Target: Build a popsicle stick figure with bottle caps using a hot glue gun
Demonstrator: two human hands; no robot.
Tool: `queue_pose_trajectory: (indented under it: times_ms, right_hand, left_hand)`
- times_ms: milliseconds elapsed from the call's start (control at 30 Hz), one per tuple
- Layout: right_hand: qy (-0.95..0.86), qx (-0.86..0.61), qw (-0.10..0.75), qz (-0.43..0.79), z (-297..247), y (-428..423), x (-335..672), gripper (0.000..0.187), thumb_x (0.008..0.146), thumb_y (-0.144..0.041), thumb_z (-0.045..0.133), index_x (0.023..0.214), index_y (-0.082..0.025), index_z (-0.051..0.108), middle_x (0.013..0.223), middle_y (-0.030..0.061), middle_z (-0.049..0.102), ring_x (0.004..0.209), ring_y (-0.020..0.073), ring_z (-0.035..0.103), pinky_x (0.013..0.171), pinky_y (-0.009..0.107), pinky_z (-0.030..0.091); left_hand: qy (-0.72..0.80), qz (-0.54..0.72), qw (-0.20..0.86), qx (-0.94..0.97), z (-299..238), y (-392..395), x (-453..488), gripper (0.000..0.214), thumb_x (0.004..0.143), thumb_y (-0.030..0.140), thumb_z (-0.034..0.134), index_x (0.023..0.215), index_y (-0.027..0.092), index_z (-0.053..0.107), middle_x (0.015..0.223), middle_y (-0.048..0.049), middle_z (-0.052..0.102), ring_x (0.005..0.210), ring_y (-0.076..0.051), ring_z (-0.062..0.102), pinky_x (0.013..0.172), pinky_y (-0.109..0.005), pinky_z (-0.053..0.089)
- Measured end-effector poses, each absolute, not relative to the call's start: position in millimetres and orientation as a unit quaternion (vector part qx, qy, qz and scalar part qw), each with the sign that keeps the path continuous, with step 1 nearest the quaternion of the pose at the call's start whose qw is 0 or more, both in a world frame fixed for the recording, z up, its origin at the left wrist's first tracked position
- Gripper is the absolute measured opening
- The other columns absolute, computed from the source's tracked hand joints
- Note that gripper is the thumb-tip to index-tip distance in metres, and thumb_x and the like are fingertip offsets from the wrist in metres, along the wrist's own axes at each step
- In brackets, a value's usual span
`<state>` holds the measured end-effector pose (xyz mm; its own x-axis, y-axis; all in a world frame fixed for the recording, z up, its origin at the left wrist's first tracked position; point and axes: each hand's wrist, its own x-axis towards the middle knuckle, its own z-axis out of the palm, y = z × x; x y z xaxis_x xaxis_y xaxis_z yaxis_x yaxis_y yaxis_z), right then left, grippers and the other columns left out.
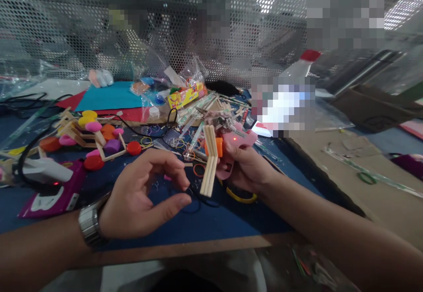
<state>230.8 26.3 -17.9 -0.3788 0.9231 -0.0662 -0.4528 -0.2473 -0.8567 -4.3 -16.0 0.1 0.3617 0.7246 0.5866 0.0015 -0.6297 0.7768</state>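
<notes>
My right hand (246, 166) is closed round a pink glue gun (238, 144) with a small red light, together with a stack of wooden craft sticks (210, 159) and an orange cap (218, 146) on them. My left hand (142, 197), with a metal watch (90, 223) on its wrist, hovers just left of the sticks. Its fingers are curved and apart, and nothing is in them. Rubber bands, such as an orange band (198, 170) and a yellow band (238, 196), lie on the blue mat (211, 221) under the hands.
A craft-stick frame with coloured bottle caps (92, 140) lies at the left. A white device on a purple card (49, 181) sits near the left edge. Bags of supplies (180, 93), a glue bottle with a red cap (302, 65) and cardboard (346, 168) fill the back and right.
</notes>
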Motion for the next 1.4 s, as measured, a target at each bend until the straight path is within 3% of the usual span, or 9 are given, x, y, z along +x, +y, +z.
queue_pose_trajectory:
  times_ms: [100, 267, 567, 867, 1000, 1200, 1400]
  right_hand:
    - [-0.387, -0.292, 0.469, 0.738, -13.9, 24.0, 228.0, 0.042, 0.062, -0.044, 0.099, 0.084, -0.022, 0.071, 0.061, -0.0051, 0.060, 0.048, 0.0080, 0.047, 0.043, 0.019, 0.041]
    - [-0.398, -0.314, 0.437, 0.743, -17.0, 19.6, 221.6, 0.049, 0.059, -0.047, 0.100, 0.089, -0.021, 0.071, 0.065, -0.0019, 0.067, 0.054, 0.0123, 0.058, 0.046, 0.022, 0.046]
    - [-0.439, -0.291, 0.411, 0.744, -23.5, 19.7, 221.2, 0.048, 0.068, -0.042, 0.097, 0.099, -0.020, 0.068, 0.072, -0.0010, 0.072, 0.066, 0.0135, 0.067, 0.052, 0.019, 0.049]
    - [-0.458, -0.282, 0.372, 0.757, -20.3, 13.6, 218.3, 0.041, 0.074, -0.041, 0.093, 0.099, -0.018, 0.070, 0.077, 0.0005, 0.076, 0.059, 0.0110, 0.065, 0.052, 0.021, 0.052]
    - [-0.470, -0.287, 0.349, 0.758, -22.2, 11.9, 217.9, 0.046, 0.069, -0.038, 0.097, 0.100, -0.018, 0.071, 0.079, -0.0006, 0.075, 0.064, 0.0118, 0.067, 0.059, 0.023, 0.056]
    - [-0.468, -0.314, 0.336, 0.755, -27.4, 9.5, 216.6, 0.053, 0.059, -0.026, 0.101, 0.102, -0.021, 0.071, 0.082, -0.0020, 0.075, 0.070, 0.0139, 0.069, 0.062, 0.024, 0.055]
    - [-0.488, -0.299, 0.351, 0.741, -24.4, 7.6, 214.5, 0.043, 0.065, -0.033, 0.099, 0.096, -0.019, 0.073, 0.083, -0.0001, 0.074, 0.073, 0.0150, 0.068, 0.069, 0.027, 0.057]
  left_hand:
    - [0.246, 0.507, 0.321, 0.761, 0.7, -14.2, -3.9, 0.038, 0.079, 0.011, 0.085, 0.111, 0.022, 0.068, 0.084, -0.0017, 0.076, 0.071, -0.016, 0.076, 0.070, -0.025, 0.067]
    - [0.226, 0.487, 0.265, 0.801, 1.3, -13.1, -7.1, 0.033, 0.085, 0.013, 0.081, 0.115, 0.025, 0.074, 0.088, -0.0026, 0.084, 0.067, -0.016, 0.080, 0.068, -0.024, 0.068]
    - [0.215, 0.463, 0.199, 0.836, 6.8, -12.2, -13.3, 0.021, 0.092, 0.014, 0.073, 0.108, 0.026, 0.078, 0.085, -0.0010, 0.086, 0.068, -0.017, 0.081, 0.067, -0.022, 0.065]
    - [0.208, 0.450, 0.160, 0.853, 8.6, -14.0, -10.3, 0.019, 0.094, 0.018, 0.071, 0.108, 0.026, 0.079, 0.080, -0.0009, 0.084, 0.062, -0.017, 0.079, 0.056, -0.023, 0.060]
    - [0.229, 0.451, 0.144, 0.851, 13.4, -14.6, -9.1, 0.021, 0.093, 0.016, 0.072, 0.107, 0.028, 0.079, 0.081, 0.0002, 0.085, 0.061, -0.016, 0.078, 0.059, -0.023, 0.063]
    - [0.231, 0.475, 0.136, 0.838, 14.8, -16.7, -7.3, 0.017, 0.093, 0.017, 0.073, 0.104, 0.027, 0.079, 0.070, 0.0026, 0.078, 0.055, -0.012, 0.070, 0.057, -0.020, 0.059]
    - [0.272, 0.489, 0.138, 0.817, 8.3, -16.7, -5.4, 0.010, 0.091, 0.022, 0.078, 0.099, 0.028, 0.074, 0.065, 0.0041, 0.065, 0.052, -0.011, 0.058, 0.049, -0.025, 0.048]
